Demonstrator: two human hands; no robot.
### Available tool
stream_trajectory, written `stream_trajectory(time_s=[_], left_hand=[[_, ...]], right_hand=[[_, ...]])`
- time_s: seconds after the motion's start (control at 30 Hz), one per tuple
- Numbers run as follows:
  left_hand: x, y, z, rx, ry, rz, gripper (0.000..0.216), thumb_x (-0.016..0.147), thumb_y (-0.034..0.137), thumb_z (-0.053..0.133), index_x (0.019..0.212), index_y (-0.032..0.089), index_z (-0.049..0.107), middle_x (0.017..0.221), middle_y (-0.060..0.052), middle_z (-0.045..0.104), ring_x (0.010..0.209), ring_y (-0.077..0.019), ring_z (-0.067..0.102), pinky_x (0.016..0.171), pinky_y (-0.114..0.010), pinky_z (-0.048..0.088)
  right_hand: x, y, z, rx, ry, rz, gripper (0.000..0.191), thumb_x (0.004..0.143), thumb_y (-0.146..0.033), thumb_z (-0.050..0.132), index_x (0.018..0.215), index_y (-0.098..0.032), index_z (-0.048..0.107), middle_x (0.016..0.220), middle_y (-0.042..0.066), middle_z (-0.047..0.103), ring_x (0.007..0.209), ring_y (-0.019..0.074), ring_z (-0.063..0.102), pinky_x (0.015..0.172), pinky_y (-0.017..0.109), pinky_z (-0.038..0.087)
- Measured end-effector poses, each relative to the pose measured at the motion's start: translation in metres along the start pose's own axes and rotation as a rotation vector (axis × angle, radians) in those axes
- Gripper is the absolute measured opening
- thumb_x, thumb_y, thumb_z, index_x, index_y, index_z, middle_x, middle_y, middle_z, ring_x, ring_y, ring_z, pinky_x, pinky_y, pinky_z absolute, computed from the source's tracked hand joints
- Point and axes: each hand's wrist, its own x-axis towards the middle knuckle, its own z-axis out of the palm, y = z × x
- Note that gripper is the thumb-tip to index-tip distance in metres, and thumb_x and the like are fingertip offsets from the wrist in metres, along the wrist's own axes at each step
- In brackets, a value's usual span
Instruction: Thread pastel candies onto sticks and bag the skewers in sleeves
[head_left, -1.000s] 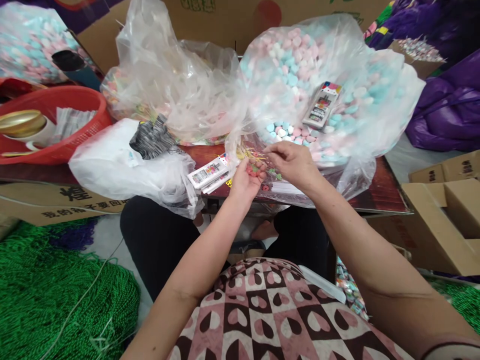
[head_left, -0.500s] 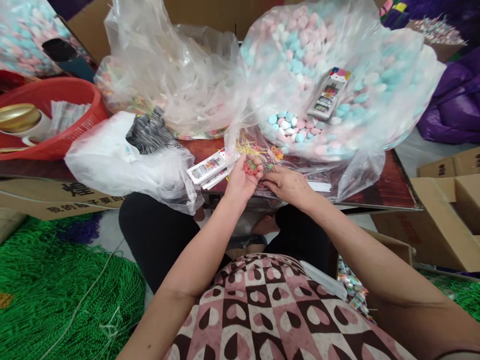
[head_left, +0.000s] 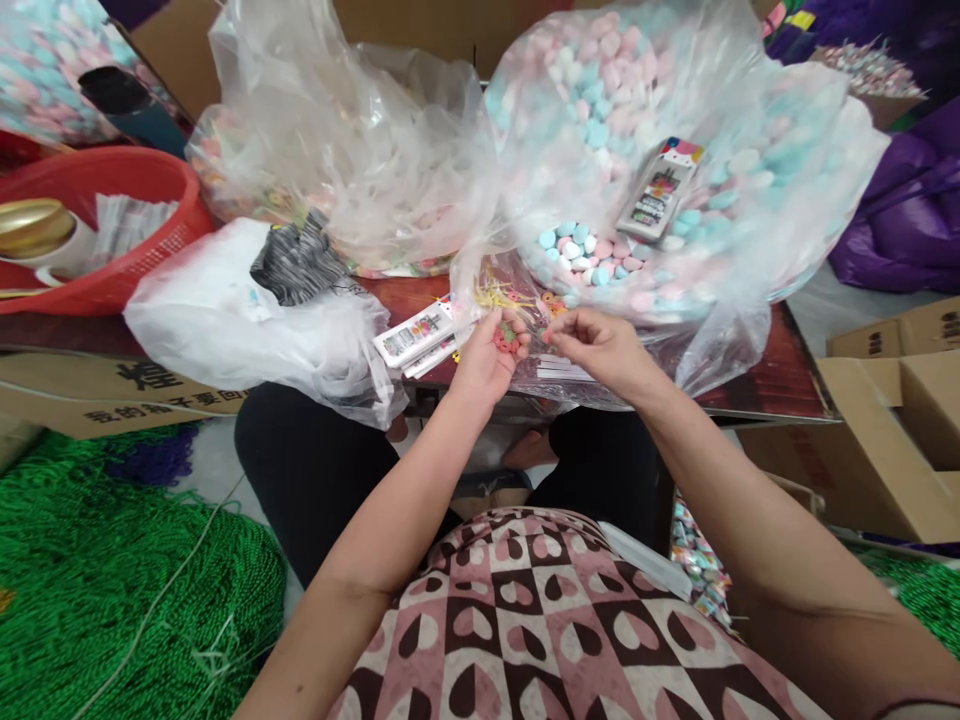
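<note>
Cupped palm up, my left hand (head_left: 484,368) holds several small red and green ring-shaped pieces (head_left: 508,339), its fingers curled around them. To its right, my right hand (head_left: 604,345) pinches one small red ring-shaped piece (head_left: 547,336) between thumb and forefinger. Beyond both hands lie orange rings (head_left: 553,302) and thin yellow strips (head_left: 499,295) on clear plastic. White printed packs (head_left: 415,336) rest just left of my left hand. Under my right hand, a few white cards (head_left: 561,369) show beneath the plastic.
A large clear bag of pink, blue and white round pieces (head_left: 596,255) spreads at the back right, a printed pack (head_left: 660,190) on it. Another filled plastic bag (head_left: 397,160) stands back left. A red basket (head_left: 169,250) is far left; an open cardboard box (head_left: 877,430) is right.
My right hand has moved right, away from my left palm, with a small red ring piece in its fingertips. More of the white cards shows. My left hand stays nearly still.
</note>
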Motion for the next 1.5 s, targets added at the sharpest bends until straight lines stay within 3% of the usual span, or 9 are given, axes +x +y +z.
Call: stream_trajectory(time_s=[0.2, 0.33, 0.5, 0.73, 0.97, 1.13, 1.3, 1.43, 1.5], left_hand=[[-0.007, -0.010, 0.012, 0.033, -0.070, -0.146, 0.024, 0.094, 0.031, 0.049, 0.080, 0.015, 0.060, 0.064, -0.001, 0.060, 0.051, -0.0090, 0.056, 0.046, -0.019, 0.038], [-0.007, -0.005, 0.012, -0.048, -0.056, -0.168, 0.026, 0.095, 0.028, 0.048, 0.075, 0.015, 0.058, 0.062, -0.001, 0.058, 0.050, -0.0079, 0.055, 0.044, -0.017, 0.037], [-0.004, -0.001, 0.005, -0.127, -0.031, -0.097, 0.028, 0.096, 0.023, 0.044, 0.072, 0.015, 0.055, 0.060, 0.000, 0.055, 0.049, -0.0070, 0.053, 0.042, -0.016, 0.033], [-0.004, -0.005, 0.002, -0.117, -0.039, -0.102, 0.023, 0.095, 0.023, 0.046, 0.077, 0.015, 0.056, 0.062, 0.000, 0.056, 0.051, -0.0084, 0.055, 0.043, -0.017, 0.036], [-0.004, -0.005, -0.001, -0.119, -0.051, -0.102, 0.020, 0.095, 0.023, 0.047, 0.078, 0.015, 0.056, 0.063, 0.000, 0.057, 0.052, -0.0088, 0.055, 0.044, -0.018, 0.036], [-0.003, -0.006, 0.000, -0.070, -0.053, -0.127, 0.022, 0.095, 0.025, 0.047, 0.079, 0.015, 0.058, 0.065, -0.001, 0.060, 0.053, -0.0103, 0.058, 0.046, -0.020, 0.039], [-0.002, -0.006, 0.002, -0.084, -0.088, -0.143, 0.020, 0.094, 0.028, 0.050, 0.083, 0.015, 0.061, 0.066, -0.001, 0.062, 0.052, -0.0104, 0.058, 0.047, -0.020, 0.039], [-0.005, -0.005, 0.002, -0.100, -0.040, -0.120, 0.022, 0.095, 0.027, 0.050, 0.078, 0.015, 0.058, 0.065, -0.002, 0.061, 0.053, -0.0096, 0.059, 0.045, -0.018, 0.037], [-0.006, -0.005, 0.002, -0.121, -0.020, -0.099, 0.022, 0.095, 0.025, 0.048, 0.078, 0.015, 0.057, 0.065, -0.001, 0.060, 0.052, -0.0089, 0.058, 0.045, -0.017, 0.036]], right_hand=[[0.016, -0.015, -0.005, -0.027, 0.070, -0.068, 0.015, 0.079, -0.022, 0.063, 0.088, -0.018, 0.073, 0.084, 0.003, 0.070, 0.069, 0.0141, 0.061, 0.066, 0.027, 0.047], [0.015, 0.005, -0.014, -0.094, 0.205, -0.047, 0.019, 0.081, -0.026, 0.061, 0.092, -0.018, 0.075, 0.083, 0.003, 0.072, 0.073, 0.0168, 0.064, 0.068, 0.029, 0.049], [0.006, 0.038, -0.018, -0.368, 0.044, -0.029, 0.017, 0.082, -0.020, 0.060, 0.088, -0.019, 0.076, 0.082, 0.003, 0.073, 0.074, 0.0184, 0.065, 0.072, 0.030, 0.049], [0.001, 0.035, -0.001, -0.700, -0.019, -0.029, 0.028, 0.089, -0.031, 0.056, 0.109, -0.021, 0.073, 0.099, 0.009, 0.068, 0.087, 0.0228, 0.064, 0.070, 0.030, 0.045], [0.004, 0.047, -0.010, -0.248, 0.149, 0.033, 0.019, 0.081, -0.025, 0.059, 0.092, -0.016, 0.072, 0.080, 0.004, 0.069, 0.068, 0.0163, 0.060, 0.068, 0.029, 0.046], [0.012, 0.017, -0.002, 0.037, 0.140, -0.023, 0.024, 0.082, -0.032, 0.061, 0.097, -0.017, 0.072, 0.086, 0.004, 0.072, 0.071, 0.0163, 0.063, 0.070, 0.030, 0.050], [0.025, -0.002, 0.012, -0.076, 0.044, -0.111, 0.024, 0.083, -0.028, 0.062, 0.101, -0.020, 0.075, 0.090, 0.005, 0.073, 0.070, 0.0161, 0.066, 0.069, 0.030, 0.052], [0.035, 0.022, 0.011, -0.197, 0.154, -0.076, 0.021, 0.086, -0.024, 0.058, 0.097, -0.020, 0.075, 0.095, 0.006, 0.074, 0.086, 0.0212, 0.068, 0.082, 0.035, 0.052], [0.038, 0.036, 0.009, -0.313, 0.106, -0.108, 0.021, 0.083, -0.019, 0.059, 0.096, -0.019, 0.075, 0.096, 0.007, 0.074, 0.091, 0.0237, 0.067, 0.085, 0.038, 0.052]])
